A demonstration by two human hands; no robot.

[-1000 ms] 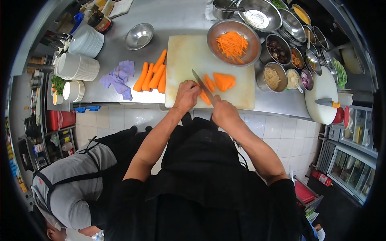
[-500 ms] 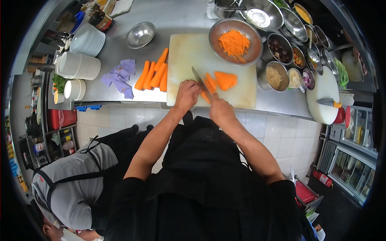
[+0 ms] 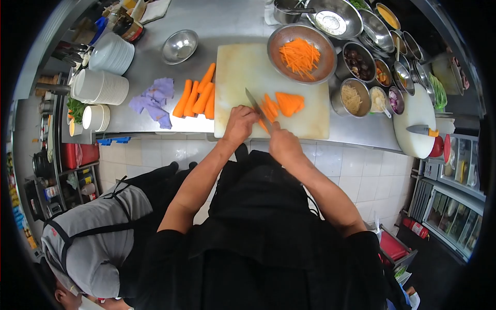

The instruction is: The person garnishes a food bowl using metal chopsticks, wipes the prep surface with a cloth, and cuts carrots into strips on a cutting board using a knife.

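My right hand [image 3: 285, 144] grips a kitchen knife [image 3: 253, 102] by its handle, the blade pointing away and to the left. On the left side of the blade, my left hand [image 3: 241, 124] has its fingers curled and pressed down on a carrot piece [image 3: 263, 125], most of which they hide. Cut carrot strips [image 3: 269, 107] lie close against the blade's right side. Beside them rests a fanned stack of carrot slices [image 3: 290, 104]. All of this is on a white cutting board [image 3: 238, 67]. Carrot shreds [image 3: 299, 58] fill part of a metal bowl [image 3: 276, 64] at the board's far right corner.
Several peeled carrots [image 3: 187, 98] lie left of the board, near a crumpled purple cloth [image 3: 155, 98]. Behind stands a small steel bowl [image 3: 180, 46]. Ingredient containers [image 3: 352, 98] crowd the right, beside another knife [image 3: 419, 130] on a round white board [image 3: 408, 116]. A co-worker [image 3: 98, 227] bends at lower left.
The knife and both hands have shifted only very slightly, and the carrot strips beside the blade sit a little differently. The rest looks the same apart from a small camera shift.
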